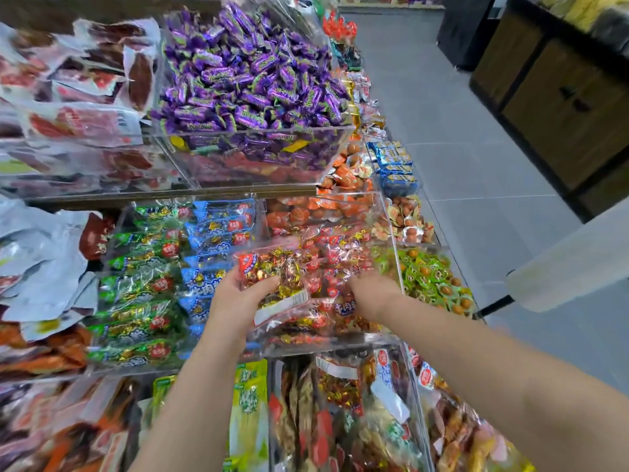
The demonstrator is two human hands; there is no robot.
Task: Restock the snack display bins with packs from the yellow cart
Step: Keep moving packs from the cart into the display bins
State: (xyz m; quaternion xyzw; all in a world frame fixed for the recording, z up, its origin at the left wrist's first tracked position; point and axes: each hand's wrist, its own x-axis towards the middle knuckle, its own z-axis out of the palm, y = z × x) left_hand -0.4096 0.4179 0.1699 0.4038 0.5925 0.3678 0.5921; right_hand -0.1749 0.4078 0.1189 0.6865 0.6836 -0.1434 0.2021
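Grips a candy pack (272,277) in left hand (235,298) just over the clear bin (326,347), buries right hand (369,294) among the red packs (340,253) inside with fingers hidden so grasp unclear; looks mid-restock, bin fairly full, this pack not yet placed, cart unseen.

A grey tiled floor (442,114) runs beside a dark wooden cabinet (561,107), with a black box (463,32) farther back.

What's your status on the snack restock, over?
Left hand grips a red-and-gold candy pack over the clear bin of red packs. Right hand down among those packs, grip unclear. Nothing blocking the bin; yellow cart out of view.
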